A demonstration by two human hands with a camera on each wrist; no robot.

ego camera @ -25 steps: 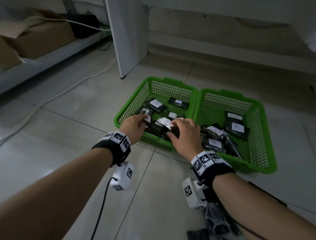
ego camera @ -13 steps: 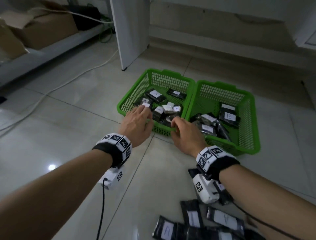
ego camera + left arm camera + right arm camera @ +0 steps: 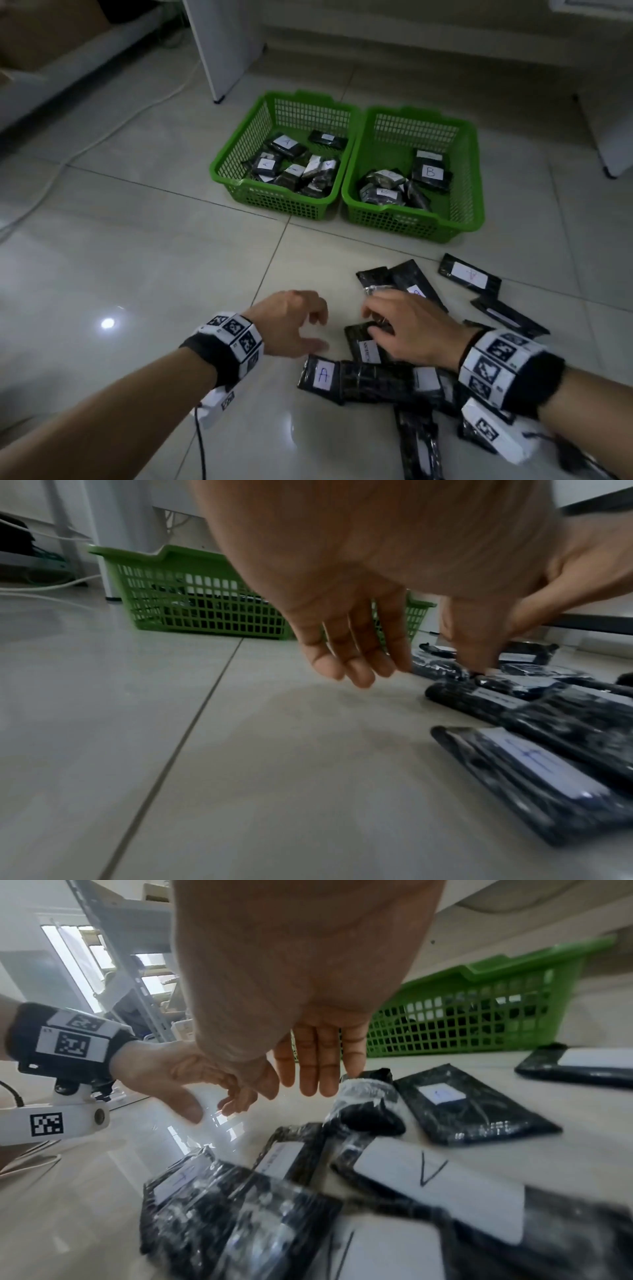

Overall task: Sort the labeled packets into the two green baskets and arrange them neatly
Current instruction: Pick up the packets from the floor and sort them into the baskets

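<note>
Two green baskets stand side by side on the tiled floor. The left basket (image 3: 246, 137) holds several black packets with white labels, one marked A (image 3: 286, 144). In the right basket (image 3: 466, 178) lie packets marked B (image 3: 430, 173). A loose pile of the same packets lies on the floor close to me. My left hand (image 3: 308, 329) hovers with relaxed fingers just left of the pile, above a packet marked A (image 3: 322, 375), and holds nothing. My right hand (image 3: 380, 320) is spread over a packet (image 3: 359, 346) in the pile, its fingers (image 3: 318, 1069) straight, gripping nothing.
Another A packet (image 3: 469, 274) lies at the pile's far right edge. A white cable (image 3: 102, 137) runs across the floor at left. A white panel (image 3: 222, 51) stands behind the baskets, and a furniture leg (image 3: 609, 164) is at right. Bare tiles separate pile and baskets.
Both hands have drawn back from the left basket to the packet pile on the floor near me. The view has tilted down onto the pile.
</note>
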